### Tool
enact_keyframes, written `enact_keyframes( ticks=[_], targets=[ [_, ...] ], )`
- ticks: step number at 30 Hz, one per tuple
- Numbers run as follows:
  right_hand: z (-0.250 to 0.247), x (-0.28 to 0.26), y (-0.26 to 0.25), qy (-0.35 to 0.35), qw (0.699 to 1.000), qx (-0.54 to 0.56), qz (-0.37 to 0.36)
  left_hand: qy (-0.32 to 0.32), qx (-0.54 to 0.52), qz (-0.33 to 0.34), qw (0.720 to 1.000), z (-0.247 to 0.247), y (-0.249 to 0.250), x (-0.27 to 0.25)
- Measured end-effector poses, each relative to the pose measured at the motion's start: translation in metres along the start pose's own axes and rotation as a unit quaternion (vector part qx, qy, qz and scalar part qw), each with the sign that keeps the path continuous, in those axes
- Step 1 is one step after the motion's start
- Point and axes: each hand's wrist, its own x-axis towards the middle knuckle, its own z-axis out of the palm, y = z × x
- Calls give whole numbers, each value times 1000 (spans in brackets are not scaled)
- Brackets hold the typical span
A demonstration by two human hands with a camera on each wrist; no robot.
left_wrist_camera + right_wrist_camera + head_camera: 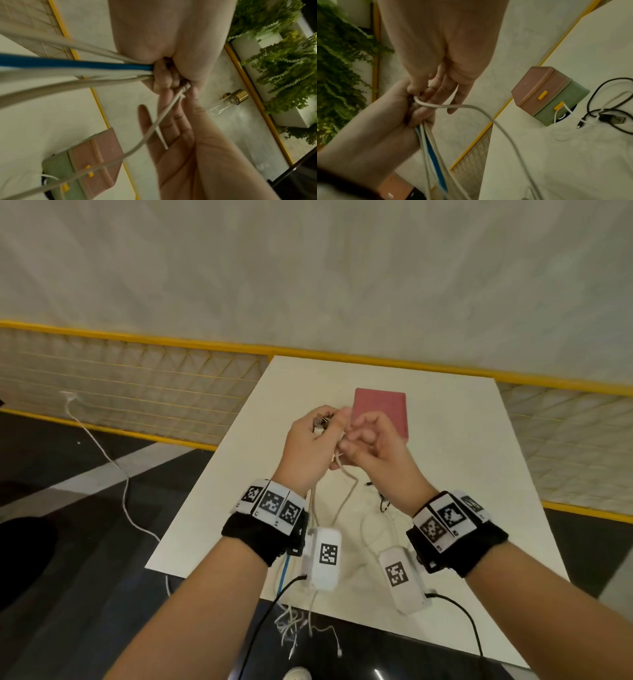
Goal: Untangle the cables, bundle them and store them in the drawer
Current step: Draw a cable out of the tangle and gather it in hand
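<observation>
Head view: both hands are raised together above the white surface, just in front of the pink-topped box. The left hand has its fingers curled tight round a bunch of cables, which hang from the fist down past the wrist and over the near edge of the surface, their loose ends dangling below it. The right hand touches the left, fingers bent, pinching one white cable at the point where the hands meet.

In the left wrist view the bunch shows several pale cables and a blue cable running into the closed fist. The right hand lies palm-up below it, its fingertips nipping the white cable by its plug end; the cable crosses the palm and trails off toward the box.

The right wrist view shows the box as two stacked drawers, pink over green, each with a yellow handle, both closed. A white lead is looped at the green drawer's handle, and a black cable lies in loose curls on the surface beside the box, apart from the hands. Here the single white cable arcs from the right hand's fingers down toward the surface.
</observation>
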Motion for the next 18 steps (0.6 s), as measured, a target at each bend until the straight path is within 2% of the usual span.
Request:
enact_keyframes(
  ticks=[3, 5, 9, 11, 12, 15, 18],
  targets=[
    [1, -16, 14, -83, 989, -121, 18, 60, 26, 37, 997, -5, 10, 5],
    [-3, -25, 21, -89, 982, -158, 50, 77, 0, 32, 996, -12, 17, 9],
    [-17, -38, 31, -61, 977, -194, 71, 116, -145, 28, 982, -26, 35, 13],
    [-22, -43, 35, -68, 972, -208, 85, 108, -247, 32, 963, -33, 45, 13],
    [-22, -45, 36, -70, 970, -211, 94, 95, -264, 35, 959, -35, 49, 11],
    [-17, -49, 34, -77, 974, -179, 113, 76, -211, 66, 972, -35, 60, 4],
    [-8, -64, 35, -115, 972, -176, 105, 83, -195, 111, 971, -37, 76, 0]
  ],
)
